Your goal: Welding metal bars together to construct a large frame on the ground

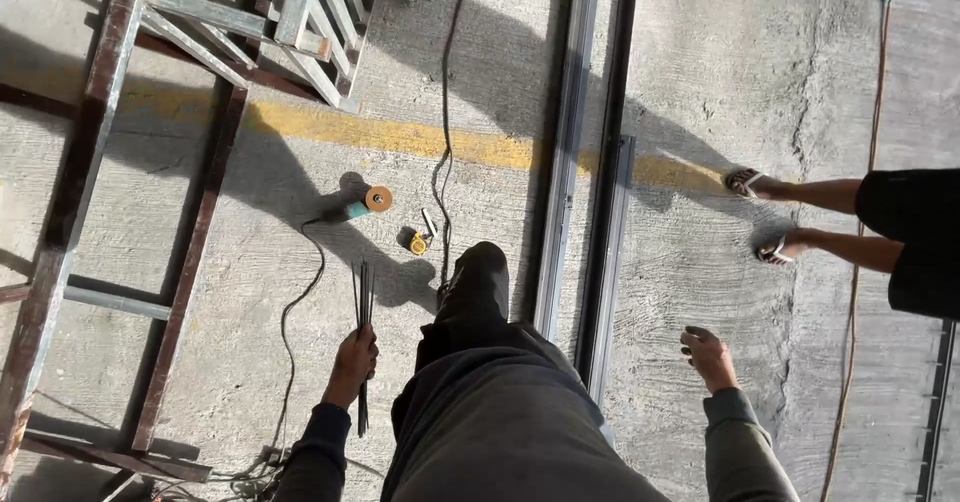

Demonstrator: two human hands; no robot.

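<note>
The left hand (353, 362) is clamped around a bundle of thin dark rods (363, 334), held upright beside the person's raised leg. The right hand (708, 356) hangs empty with fingers loosely apart, above the concrete floor (700, 62). Farther ahead lie an angle grinder (368, 202), a small tape measure (419, 243) and long metal rails (590, 162). Another person's sandalled feet (762, 217) stand to the right.

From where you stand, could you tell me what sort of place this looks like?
Probably a metal fabrication or welding workshop. On the concrete floor lie an angle grinder, welded steel frames and long metal channels. The left hand has its grip on a bundle of thin rods; the right hand is empty.
</note>
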